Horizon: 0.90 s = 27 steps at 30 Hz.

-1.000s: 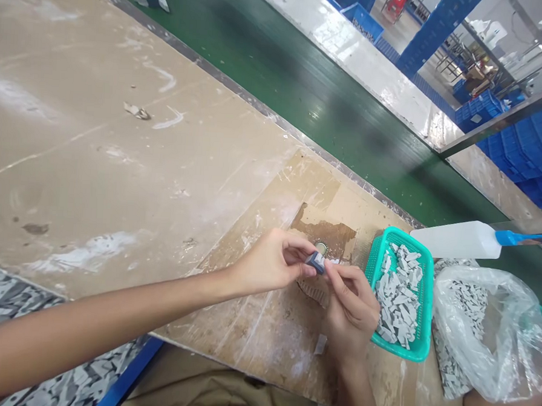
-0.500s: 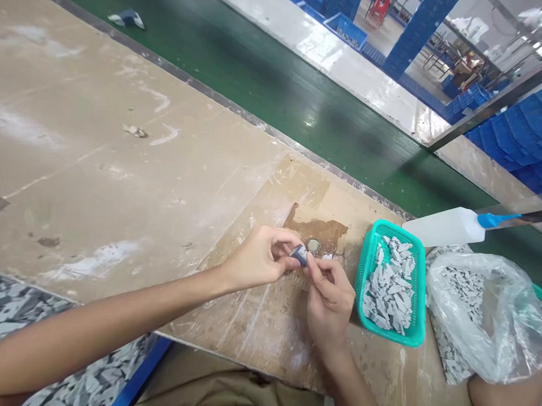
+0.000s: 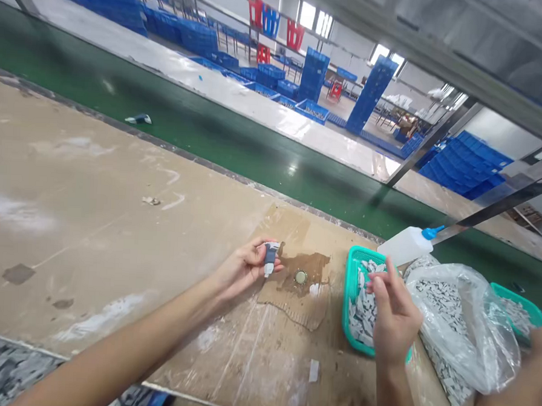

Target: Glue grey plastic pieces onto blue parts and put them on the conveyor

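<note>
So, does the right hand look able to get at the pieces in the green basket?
Probably yes: the right hand appears above the open-topped green basket, and nothing visible blocks the gray pieces.

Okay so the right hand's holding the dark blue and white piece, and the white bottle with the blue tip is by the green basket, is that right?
Not quite: the head view shows the left hand holding the dark blue and white piece, not the right hand. The white bottle with the blue tip is by the green basket.
</note>
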Each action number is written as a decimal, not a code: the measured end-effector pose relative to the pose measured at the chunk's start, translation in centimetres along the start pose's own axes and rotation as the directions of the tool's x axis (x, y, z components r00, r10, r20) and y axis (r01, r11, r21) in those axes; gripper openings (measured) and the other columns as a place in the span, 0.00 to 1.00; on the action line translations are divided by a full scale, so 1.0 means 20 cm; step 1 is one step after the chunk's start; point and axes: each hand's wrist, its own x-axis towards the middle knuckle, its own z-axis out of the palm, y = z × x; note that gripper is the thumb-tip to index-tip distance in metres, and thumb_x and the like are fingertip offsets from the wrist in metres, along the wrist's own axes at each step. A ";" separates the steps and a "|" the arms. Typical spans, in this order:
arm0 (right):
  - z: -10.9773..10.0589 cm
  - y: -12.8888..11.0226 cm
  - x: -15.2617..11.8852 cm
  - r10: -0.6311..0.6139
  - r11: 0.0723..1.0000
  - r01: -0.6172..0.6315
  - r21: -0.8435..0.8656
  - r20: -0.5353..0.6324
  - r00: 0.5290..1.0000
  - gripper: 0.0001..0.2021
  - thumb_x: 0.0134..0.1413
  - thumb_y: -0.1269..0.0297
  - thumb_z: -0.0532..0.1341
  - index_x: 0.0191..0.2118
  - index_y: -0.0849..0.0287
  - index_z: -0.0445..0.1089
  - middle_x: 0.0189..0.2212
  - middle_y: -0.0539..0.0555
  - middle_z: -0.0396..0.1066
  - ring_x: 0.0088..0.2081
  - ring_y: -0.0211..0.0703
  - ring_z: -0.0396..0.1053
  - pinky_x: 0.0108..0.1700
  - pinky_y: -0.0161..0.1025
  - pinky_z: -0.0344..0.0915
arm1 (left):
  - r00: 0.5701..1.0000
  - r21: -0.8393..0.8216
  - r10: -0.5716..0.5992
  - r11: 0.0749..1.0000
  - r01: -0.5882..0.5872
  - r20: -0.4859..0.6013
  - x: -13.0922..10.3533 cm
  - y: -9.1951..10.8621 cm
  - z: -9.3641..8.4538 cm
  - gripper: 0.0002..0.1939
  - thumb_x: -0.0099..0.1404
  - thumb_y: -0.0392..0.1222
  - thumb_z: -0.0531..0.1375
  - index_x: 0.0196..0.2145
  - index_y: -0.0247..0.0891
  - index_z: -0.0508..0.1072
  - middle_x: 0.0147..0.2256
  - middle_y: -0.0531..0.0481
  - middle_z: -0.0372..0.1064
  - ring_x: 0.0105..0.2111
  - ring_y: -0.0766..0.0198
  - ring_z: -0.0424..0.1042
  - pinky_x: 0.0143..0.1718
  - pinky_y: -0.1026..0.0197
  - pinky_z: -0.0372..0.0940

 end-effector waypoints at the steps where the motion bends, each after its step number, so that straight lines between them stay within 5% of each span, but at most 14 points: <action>1: -0.02 0.03 0.04 0.043 0.999 -0.043 -0.007 -0.055 0.998 0.26 0.57 0.57 0.64 0.61 0.52 0.67 0.34 0.51 0.73 0.33 0.38 0.71 0.39 0.38 0.71 | 0.999 -0.036 -0.001 0.999 0.000 -0.032 0.00 0.01 0.00 0.13 0.51 0.21 0.58 0.34 0.32 0.71 0.26 0.49 0.71 0.24 0.62 0.75 0.32 0.59 0.75; 9: -0.04 0.30 0.13 0.282 0.958 -0.282 -0.047 -0.008 0.959 0.43 0.51 0.46 0.63 0.68 0.64 0.54 0.31 0.52 0.70 0.29 0.40 0.68 0.33 0.38 0.69 | 0.994 -0.094 -0.048 0.995 0.039 -0.094 0.02 0.04 -0.01 0.15 0.57 0.19 0.51 0.38 0.33 0.65 0.27 0.50 0.69 0.23 0.64 0.75 0.29 0.63 0.76; 16: -0.06 0.31 0.10 0.295 0.951 -0.291 -0.103 0.031 0.955 0.40 0.55 0.47 0.60 0.69 0.60 0.52 0.33 0.52 0.70 0.30 0.41 0.69 0.34 0.38 0.69 | 0.990 -0.189 -0.120 0.973 0.131 0.068 0.04 0.02 -0.02 0.16 0.57 0.20 0.52 0.41 0.31 0.67 0.29 0.47 0.68 0.23 0.63 0.75 0.26 0.67 0.74; 27: -0.05 0.34 0.10 0.261 0.961 -0.256 -0.106 0.027 0.965 0.38 0.56 0.49 0.59 0.69 0.59 0.51 0.35 0.53 0.71 0.29 0.40 0.69 0.34 0.38 0.70 | 0.995 0.008 -0.075 0.997 0.075 0.060 -0.01 0.00 -0.02 0.13 0.49 0.22 0.58 0.32 0.32 0.71 0.24 0.50 0.69 0.21 0.64 0.72 0.27 0.60 0.75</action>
